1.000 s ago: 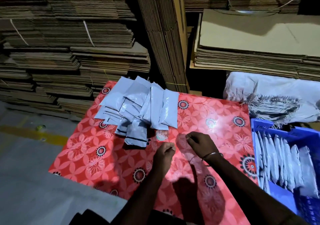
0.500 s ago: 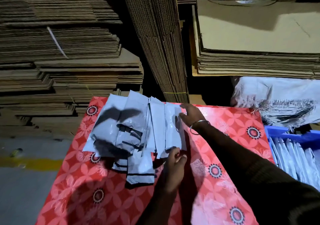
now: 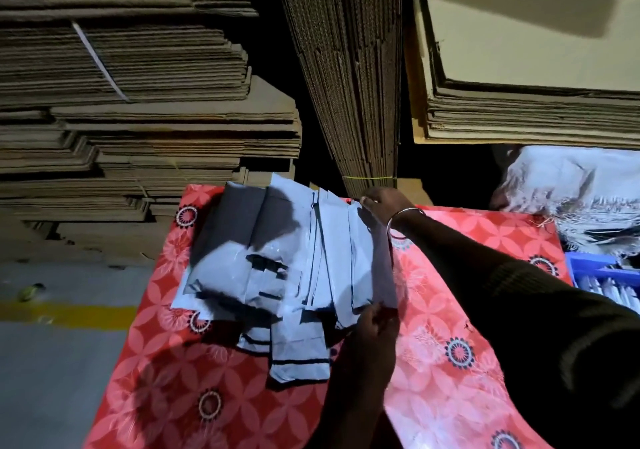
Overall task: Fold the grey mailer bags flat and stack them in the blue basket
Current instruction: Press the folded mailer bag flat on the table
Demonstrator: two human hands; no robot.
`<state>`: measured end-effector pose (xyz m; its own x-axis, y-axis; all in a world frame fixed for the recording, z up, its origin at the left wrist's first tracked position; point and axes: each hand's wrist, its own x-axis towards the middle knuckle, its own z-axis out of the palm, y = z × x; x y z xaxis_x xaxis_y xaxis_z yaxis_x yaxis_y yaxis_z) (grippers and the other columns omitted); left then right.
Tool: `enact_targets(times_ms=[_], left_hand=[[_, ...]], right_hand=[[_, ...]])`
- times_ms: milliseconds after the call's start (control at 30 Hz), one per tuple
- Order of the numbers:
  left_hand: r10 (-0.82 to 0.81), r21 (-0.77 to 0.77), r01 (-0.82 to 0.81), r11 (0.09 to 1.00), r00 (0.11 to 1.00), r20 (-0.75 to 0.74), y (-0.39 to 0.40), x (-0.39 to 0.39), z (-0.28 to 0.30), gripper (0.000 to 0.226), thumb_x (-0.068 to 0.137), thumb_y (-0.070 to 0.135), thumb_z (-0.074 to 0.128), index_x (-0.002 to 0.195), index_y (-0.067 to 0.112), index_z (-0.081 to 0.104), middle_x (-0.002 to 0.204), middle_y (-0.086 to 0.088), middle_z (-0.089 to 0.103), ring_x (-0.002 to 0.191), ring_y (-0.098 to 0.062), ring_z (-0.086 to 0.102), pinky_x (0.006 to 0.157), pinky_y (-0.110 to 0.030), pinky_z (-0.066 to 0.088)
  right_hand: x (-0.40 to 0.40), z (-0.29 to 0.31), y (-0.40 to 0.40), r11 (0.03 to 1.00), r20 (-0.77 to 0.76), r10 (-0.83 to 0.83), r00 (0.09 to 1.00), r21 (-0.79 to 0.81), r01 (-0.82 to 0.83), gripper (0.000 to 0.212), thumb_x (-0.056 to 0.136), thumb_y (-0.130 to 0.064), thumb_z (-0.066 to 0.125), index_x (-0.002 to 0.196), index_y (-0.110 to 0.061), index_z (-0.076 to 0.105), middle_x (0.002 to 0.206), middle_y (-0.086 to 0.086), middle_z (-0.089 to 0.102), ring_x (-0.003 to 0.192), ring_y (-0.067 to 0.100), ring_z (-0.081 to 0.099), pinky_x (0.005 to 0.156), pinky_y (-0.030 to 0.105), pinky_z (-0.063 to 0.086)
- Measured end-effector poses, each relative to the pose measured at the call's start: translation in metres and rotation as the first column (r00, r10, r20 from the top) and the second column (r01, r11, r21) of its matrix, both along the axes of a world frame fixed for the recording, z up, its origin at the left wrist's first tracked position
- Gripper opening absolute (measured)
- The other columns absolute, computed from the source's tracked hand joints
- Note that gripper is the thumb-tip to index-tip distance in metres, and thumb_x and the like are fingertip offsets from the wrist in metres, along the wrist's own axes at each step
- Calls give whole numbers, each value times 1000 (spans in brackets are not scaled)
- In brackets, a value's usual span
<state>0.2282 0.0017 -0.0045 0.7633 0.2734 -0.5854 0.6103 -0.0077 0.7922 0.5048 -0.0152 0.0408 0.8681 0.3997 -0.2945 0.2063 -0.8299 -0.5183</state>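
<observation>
A loose pile of grey mailer bags [image 3: 277,268] lies fanned out on the far half of the red flowered table [image 3: 446,310]. My right hand [image 3: 384,202], with a metal bangle on the wrist, pinches the far end of the rightmost mailer bag [image 3: 372,261]. My left hand [image 3: 375,327] grips that bag's near end. The blue basket [image 3: 588,265] shows at the right edge, with folded grey bags standing in it, mostly hidden by my right sleeve.
Stacks of flattened cardboard [image 3: 145,109] rise behind and left of the table, with an upright bundle [image 3: 349,78] at centre. A white woven sack [image 3: 568,192] lies behind the basket. Grey floor with a yellow line [image 3: 69,315] is at the left.
Both hands left the table's near middle and reached to the pile. They now hold the rightmost bag at its two ends. The view has moved closer to the pile.
</observation>
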Motion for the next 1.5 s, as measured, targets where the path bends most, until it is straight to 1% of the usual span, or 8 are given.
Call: enact_targets(times_ms=[167, 333, 500, 667, 833, 1267, 1400, 1500], left_hand=[[48, 17, -48, 999, 999, 18, 4, 4, 7, 17, 79, 64, 59, 94, 71, 56, 94, 40, 68, 98, 2, 67, 93, -35, 54], [131, -26, -130, 991, 990, 49, 1, 7, 14, 24, 92, 21, 68, 102, 43, 63, 102, 19, 71, 105, -8, 69, 96, -34, 55], [168, 26, -174, 984, 973, 156, -6, -4, 20, 26, 81, 43, 67, 106, 37, 68, 103, 20, 70, 102, -10, 67, 95, -35, 52], [165, 2, -167, 986, 976, 141, -24, -11, 34, 34, 78, 42, 69, 111, 35, 69, 116, 10, 69, 104, -4, 66, 94, -32, 52], [121, 69, -136, 988, 976, 181, -48, -31, 44, 19, 93, 0, 67, 107, 13, 71, 107, 6, 69, 89, 10, 62, 74, -4, 44], [57, 125, -73, 989, 990, 126, -124, -106, 14, 51, 60, 57, 69, 95, 21, 73, 99, 0, 74, 95, -21, 67, 90, -40, 51], [29, 198, -45, 979, 996, 82, -127, -117, 18, 48, 59, 61, 63, 93, 29, 70, 99, 1, 74, 91, -19, 66, 85, -38, 51], [34, 210, -45, 977, 998, 59, -127, -119, 29, 35, 66, 51, 65, 93, 30, 71, 91, 0, 74, 79, -16, 63, 73, -34, 49]], right_hand=[[-4, -12, 2, 998, -66, 34, 997, -51, -37, 38, 97, -49, 49, 112, -21, 70, 115, 13, 71, 108, 34, 64, 89, 37, 51], [-17, -2, -18, 999, -52, -29, 998, 12, 30, 66, 77, -68, 33, 110, -26, 71, 115, 7, 72, 108, 32, 64, 91, 40, 51], [-25, 7, -75, 973, -20, -204, 979, 106, 204, 58, 83, -70, 40, 104, -27, 73, 106, 5, 74, 105, 29, 66, 91, 45, 52], [-78, 16, -157, 901, -73, -359, 931, 232, 366, 32, 98, -40, 59, 111, -15, 74, 113, 7, 74, 108, 25, 65, 94, 37, 49], [-169, 12, -243, 787, -133, -503, 854, 339, 516, 22, 101, -22, 61, 102, -8, 77, 103, 12, 75, 95, 18, 64, 80, 31, 44], [-327, -12, -358, 773, -197, -514, 835, 316, 550, 22, 88, -35, 65, 73, -19, 66, 65, -7, 64, 69, 12, 61, 63, 17, 42], [-345, -20, -360, 792, -180, -516, 837, 270, 547, 30, 90, -32, 68, 93, -2, 72, 88, 18, 71, 88, 32, 65, 79, 41, 48], [-354, -14, -355, 796, -189, -501, 845, 281, 535, 21, 91, -18, 70, 96, 2, 72, 91, 20, 71, 85, 32, 64, 79, 40, 47]])
